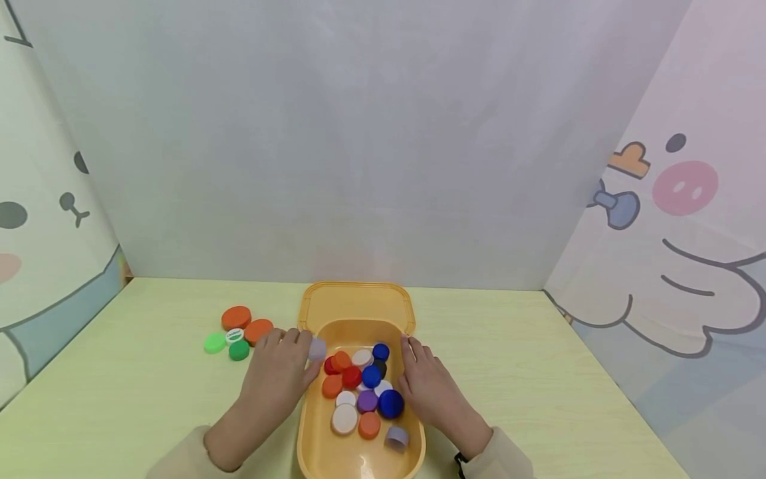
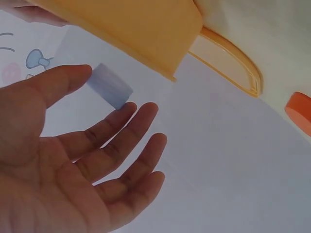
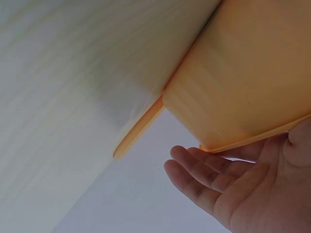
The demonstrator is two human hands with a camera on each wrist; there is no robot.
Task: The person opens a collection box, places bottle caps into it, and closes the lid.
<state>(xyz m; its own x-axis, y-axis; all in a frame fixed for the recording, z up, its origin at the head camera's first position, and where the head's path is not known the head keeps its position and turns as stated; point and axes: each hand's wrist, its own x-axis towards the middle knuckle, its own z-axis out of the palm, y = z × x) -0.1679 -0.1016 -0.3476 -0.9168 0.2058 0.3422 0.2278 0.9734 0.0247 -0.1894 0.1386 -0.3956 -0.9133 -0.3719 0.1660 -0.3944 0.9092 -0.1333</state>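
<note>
My left hand [image 1: 278, 369] pinches a pale lavender bottle cap [image 1: 317, 349] between thumb and fingertip, above the left rim of a yellow plastic box [image 1: 353, 459]. The left wrist view shows that cap [image 2: 111, 86] from below, with the remaining fingers spread loosely. Along the box's right rim rests my right hand [image 1: 433, 386]; its fingers look relaxed against the edge in the right wrist view. Inside the box lie several bottle caps, among them a purple cap [image 1: 368, 401], a large blue cap [image 1: 391, 404], a white cap [image 1: 344, 420] and another lavender cap [image 1: 397, 438].
Left of the box, a small group of caps lies on the table [image 1: 509, 372]: orange caps [image 1: 236, 318], a light green cap [image 1: 215, 343], a darker green cap [image 1: 239, 350] and a white printed cap [image 1: 235, 336]. A yellow lid [image 1: 359, 303] lies behind the box.
</note>
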